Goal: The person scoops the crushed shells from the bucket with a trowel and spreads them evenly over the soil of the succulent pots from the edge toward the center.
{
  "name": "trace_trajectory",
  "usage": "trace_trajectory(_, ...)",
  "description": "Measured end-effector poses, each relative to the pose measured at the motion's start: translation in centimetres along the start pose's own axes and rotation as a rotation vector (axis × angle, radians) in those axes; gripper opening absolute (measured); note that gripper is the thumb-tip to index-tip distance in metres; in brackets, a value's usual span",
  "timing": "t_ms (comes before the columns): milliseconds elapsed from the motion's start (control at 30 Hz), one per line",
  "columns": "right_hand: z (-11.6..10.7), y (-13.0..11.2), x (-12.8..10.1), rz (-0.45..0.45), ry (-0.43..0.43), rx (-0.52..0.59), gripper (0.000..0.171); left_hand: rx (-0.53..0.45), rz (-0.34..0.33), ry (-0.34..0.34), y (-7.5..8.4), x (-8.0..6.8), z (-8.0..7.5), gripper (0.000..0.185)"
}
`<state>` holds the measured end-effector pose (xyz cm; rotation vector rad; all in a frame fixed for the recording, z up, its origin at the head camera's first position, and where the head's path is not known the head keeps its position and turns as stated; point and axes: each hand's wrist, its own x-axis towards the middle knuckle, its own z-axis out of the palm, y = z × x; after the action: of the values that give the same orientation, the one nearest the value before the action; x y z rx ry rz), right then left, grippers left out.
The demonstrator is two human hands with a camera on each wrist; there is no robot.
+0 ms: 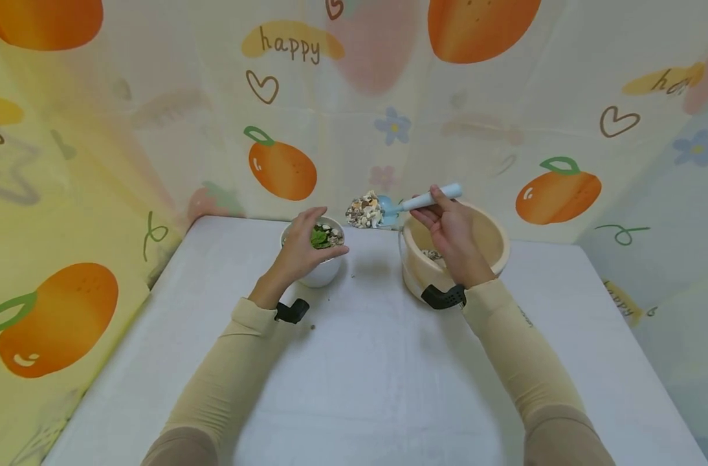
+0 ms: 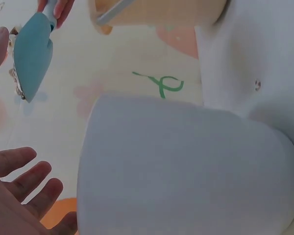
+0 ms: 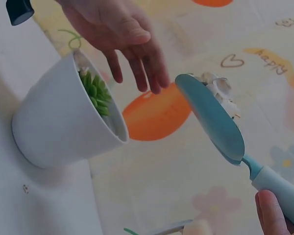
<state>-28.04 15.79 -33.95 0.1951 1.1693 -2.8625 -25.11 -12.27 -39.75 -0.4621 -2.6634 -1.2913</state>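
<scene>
My right hand [image 1: 452, 234] grips the pale handle of a small blue trowel [image 3: 215, 122], held up over the left rim of a beige bucket [image 1: 496, 223]. Mixed pebbles [image 1: 364, 210] heap on the trowel's blade, which points left. A white pot [image 2: 186, 161] stands at the back left of the table, with a green succulent [image 3: 95, 93] and some pebbles inside. Over the pot's mouth, my left hand [image 1: 303, 249] is spread, thumb and fingers apart and holding nothing. More pebbles [image 1: 432, 254] show inside the bucket, partly hidden by my right hand.
A white cloth covers the table [image 1: 354, 382]. A few small specks [image 1: 312, 327] lie on it near the pot. Behind the table hangs a curtain [image 1: 354, 142] printed with oranges. Each wrist wears a black camera mount [image 1: 444, 297].
</scene>
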Motion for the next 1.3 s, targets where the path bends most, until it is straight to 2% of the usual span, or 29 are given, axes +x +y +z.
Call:
trace_trajectory(333, 1.4, 1.3, 0.2, 0.014, -0.005, -0.022, 0.013, -0.006, -0.032, 0.015, -1.7, -0.4, -1.4, 0.098)
trace_trajectory(633, 2.6, 2.7, 0.5, 0.029, -0.018, -0.038, 0.011, 0.013, -0.058, 0.016, -3.0, -0.7, -2.2, 0.104)
trace_trajectory(933, 4.0, 4.4, 0.2, 0.025, 0.018, -0.072, 0.009, 0.008, -0.104, 0.010, -4.3, -1.2, -3.0, 0.105)
trace_trajectory(1300, 4.9, 7.0, 0.1, 0.025, 0.064, -0.159, 0.015, -0.018, -0.157, -0.025, -5.6, -1.6, -3.0, 0.106)
